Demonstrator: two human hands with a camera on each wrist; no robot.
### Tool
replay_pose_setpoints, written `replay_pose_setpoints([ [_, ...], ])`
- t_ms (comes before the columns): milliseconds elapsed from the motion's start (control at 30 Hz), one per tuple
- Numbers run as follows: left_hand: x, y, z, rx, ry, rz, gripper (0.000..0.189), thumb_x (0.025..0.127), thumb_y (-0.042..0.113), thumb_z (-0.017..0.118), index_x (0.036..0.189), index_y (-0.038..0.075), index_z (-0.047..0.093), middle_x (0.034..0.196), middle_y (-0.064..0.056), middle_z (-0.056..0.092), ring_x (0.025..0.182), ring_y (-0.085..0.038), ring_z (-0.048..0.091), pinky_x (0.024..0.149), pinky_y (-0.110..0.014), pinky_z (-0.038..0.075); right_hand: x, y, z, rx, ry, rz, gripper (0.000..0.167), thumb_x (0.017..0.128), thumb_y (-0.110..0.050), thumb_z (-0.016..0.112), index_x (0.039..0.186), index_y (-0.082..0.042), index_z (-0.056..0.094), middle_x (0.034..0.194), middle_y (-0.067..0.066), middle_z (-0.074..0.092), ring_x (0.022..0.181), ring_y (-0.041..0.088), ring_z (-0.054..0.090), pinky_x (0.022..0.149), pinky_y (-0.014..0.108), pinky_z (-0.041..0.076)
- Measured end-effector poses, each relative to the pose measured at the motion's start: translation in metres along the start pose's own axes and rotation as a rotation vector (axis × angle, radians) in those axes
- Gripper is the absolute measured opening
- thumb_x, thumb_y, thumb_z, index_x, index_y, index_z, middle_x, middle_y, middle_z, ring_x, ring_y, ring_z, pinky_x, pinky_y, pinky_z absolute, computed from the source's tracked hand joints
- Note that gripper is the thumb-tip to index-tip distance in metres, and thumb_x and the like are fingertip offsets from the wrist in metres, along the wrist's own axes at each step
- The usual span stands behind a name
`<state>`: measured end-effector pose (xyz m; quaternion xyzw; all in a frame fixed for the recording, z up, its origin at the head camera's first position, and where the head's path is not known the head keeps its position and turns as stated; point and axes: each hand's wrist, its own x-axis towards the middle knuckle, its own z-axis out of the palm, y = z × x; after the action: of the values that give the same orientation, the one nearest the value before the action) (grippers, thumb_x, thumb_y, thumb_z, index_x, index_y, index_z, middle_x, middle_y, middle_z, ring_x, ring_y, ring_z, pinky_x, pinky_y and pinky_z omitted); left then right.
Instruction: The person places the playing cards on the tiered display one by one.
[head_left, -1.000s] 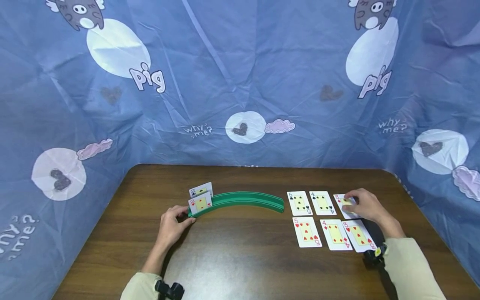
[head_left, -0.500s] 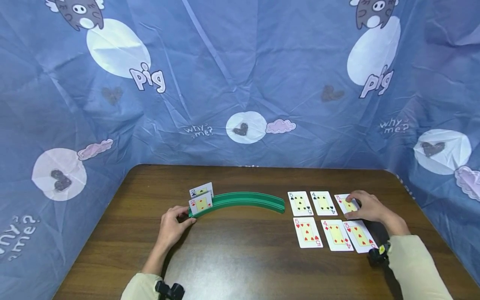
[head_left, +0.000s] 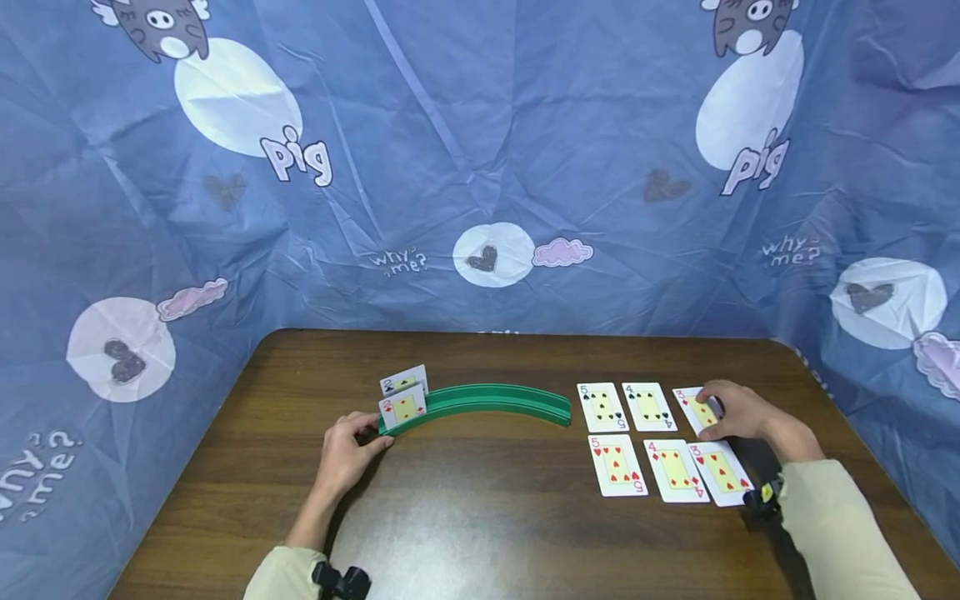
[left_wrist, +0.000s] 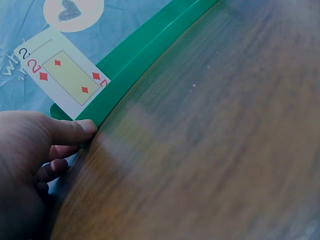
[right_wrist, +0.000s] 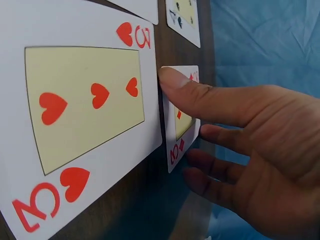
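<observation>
My left hand [head_left: 345,454] holds the left end of a curved green card holder [head_left: 495,402], thumb in front and fingers behind. In that end stand a two of diamonds [left_wrist: 75,75] and, behind it, a black two [head_left: 405,380]. At the right, my right hand [head_left: 742,414] grips a three of diamonds [head_left: 692,408] at its edges. The right wrist view puts the thumb on the near edge of this playing card and the fingers by its far side. Part of its face is hidden by the hand.
Face up beside it lie a five of spades [head_left: 602,407] and a four of spades [head_left: 649,407]. The nearer row has a five of hearts [head_left: 617,465], four of diamonds [head_left: 677,471] and three of hearts [head_left: 720,473]. A blue cloth [head_left: 480,167] hangs behind the brown table [head_left: 480,533].
My right hand has shifted slightly right, its thumb now at the near edge of the three of diamonds, which has also moved a little right. The left hand stays on the card holder.
</observation>
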<state>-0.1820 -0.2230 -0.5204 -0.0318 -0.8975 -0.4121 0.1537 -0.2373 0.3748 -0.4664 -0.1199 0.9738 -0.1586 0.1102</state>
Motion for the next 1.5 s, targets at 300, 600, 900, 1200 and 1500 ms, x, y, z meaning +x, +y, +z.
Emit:
replay_pose_setpoints([
  [300,0.001,0.002,-0.001,0.019,-0.03,-0.046,0.025,0.073,0.005,0.085,0.096,0.002,0.076,0.088,-0.011,0.071,0.081,-0.015,0.053,0.074,-0.025,0.04,0.005,-0.004,-0.002,-0.068,0.022,0.046,0.057,0.06,-0.027,0.094,0.101,-0.001,0.064,0.125,0.035,0.053,0.11,0.049,0.054,0.093,0.062,0.045],
  [600,0.002,0.002,0.0,0.014,-0.034,-0.053,0.028,0.073,0.006,0.086,0.099,0.001,0.076,0.09,-0.012,0.071,0.082,-0.017,0.055,0.074,-0.025,0.041,0.007,-0.005,-0.004,-0.093,0.011,0.078,0.057,0.058,-0.03,0.096,0.097,-0.003,0.064,0.121,0.032,0.055,0.101,0.042,0.056,0.086,0.058,0.047],
  [900,0.002,0.003,-0.001,0.016,-0.046,-0.061,0.029,0.074,0.007,0.085,0.102,0.0,0.075,0.092,-0.013,0.071,0.084,-0.019,0.056,0.075,-0.026,0.041,0.007,-0.011,-0.006,-0.112,0.007,0.105,0.053,0.06,-0.027,0.095,0.096,-0.002,0.065,0.117,0.03,0.061,0.102,0.043,0.058,0.089,0.059,0.048],
  [1200,0.001,0.002,-0.001,0.012,-0.048,-0.059,0.029,0.074,0.006,0.085,0.101,0.0,0.075,0.091,-0.012,0.07,0.082,-0.017,0.053,0.074,-0.026,0.04,0.01,-0.012,-0.007,-0.12,0.005,0.115,0.055,0.056,-0.028,0.097,0.092,-0.004,0.064,0.1,0.019,0.06,0.082,0.028,0.051,0.071,0.043,0.045],
  [1500,0.001,0.002,-0.001,0.013,-0.035,-0.042,0.027,0.074,0.006,0.085,0.099,0.0,0.075,0.089,-0.012,0.07,0.082,-0.017,0.053,0.074,-0.026,0.04,0.006,-0.011,-0.005,-0.131,-0.002,0.152,0.057,0.059,-0.033,0.095,0.098,-0.006,0.064,0.112,0.024,0.058,0.09,0.035,0.055,0.076,0.056,0.049],
])
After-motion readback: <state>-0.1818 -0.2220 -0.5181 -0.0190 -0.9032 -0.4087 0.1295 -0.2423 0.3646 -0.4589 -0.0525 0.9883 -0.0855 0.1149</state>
